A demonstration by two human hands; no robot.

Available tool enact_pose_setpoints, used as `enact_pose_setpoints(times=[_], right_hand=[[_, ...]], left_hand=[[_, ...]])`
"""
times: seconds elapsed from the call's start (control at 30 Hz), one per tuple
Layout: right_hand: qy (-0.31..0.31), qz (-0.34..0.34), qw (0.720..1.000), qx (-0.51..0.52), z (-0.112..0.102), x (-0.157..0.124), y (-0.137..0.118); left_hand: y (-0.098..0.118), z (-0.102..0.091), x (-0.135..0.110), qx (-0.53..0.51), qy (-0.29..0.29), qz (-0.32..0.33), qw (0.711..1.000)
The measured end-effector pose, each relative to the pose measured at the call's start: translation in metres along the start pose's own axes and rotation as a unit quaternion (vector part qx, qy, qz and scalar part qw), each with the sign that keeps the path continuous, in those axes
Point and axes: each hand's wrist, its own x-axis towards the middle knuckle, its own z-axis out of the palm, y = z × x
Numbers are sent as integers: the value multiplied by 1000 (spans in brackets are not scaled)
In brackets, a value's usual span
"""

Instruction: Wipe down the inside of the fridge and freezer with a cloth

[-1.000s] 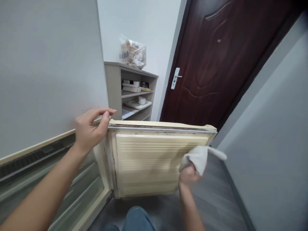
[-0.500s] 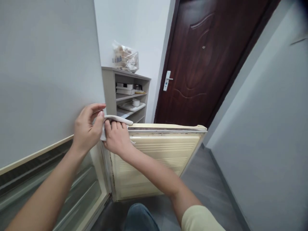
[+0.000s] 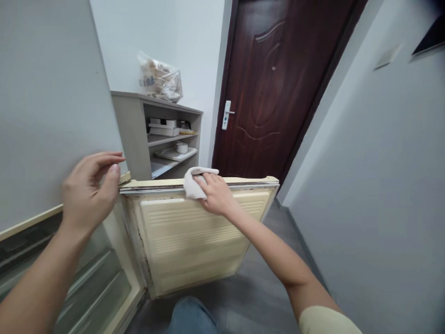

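Observation:
My right hand [image 3: 217,195] grips a white cloth [image 3: 194,184] and presses it on the top edge of the open, cream fridge door [image 3: 208,236]. The cloth lies folded over that edge, near its middle. Dark stains run along the door's seal. My left hand [image 3: 93,185] is by the hinge corner, against or close to the pale upper panel of the fridge [image 3: 52,102]. Its fingers are bent with the thumb apart, and I see nothing between them. Below it, the fridge compartment [image 3: 90,278] shows ribbed walls.
Behind the door stands a grey shelf unit [image 3: 128,130] with boxes, a tray and a white cup [image 3: 181,147]. A clear plastic bag [image 3: 162,79] sits on top. Farther back is a dark red door [image 3: 264,93]. A white wall [image 3: 375,185] bounds the right side.
My right hand has slid the cloth rightward along the door's top edge, away from the hinge corner. My left hand stays by the hinge, now apart from the cloth. The view has shifted right.

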Motion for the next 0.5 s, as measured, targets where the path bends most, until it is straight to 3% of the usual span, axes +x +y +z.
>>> enact_pose_setpoints(times=[0.13,0.23,0.37,0.5], right_hand=[[19,57,998,7,-9,-46,60],[43,97,994,20,-16,-77,100],[74,108,990,51,-18,-103,136],[126,137,981,63,-12,-117,163]], left_hand=[[3,3,3,-1,-8,-29,1000],[7,11,10,42,-65,-55,995],[4,29,22,97,-236,-82,963],[-5,45,28,152,-432,-67,887]])
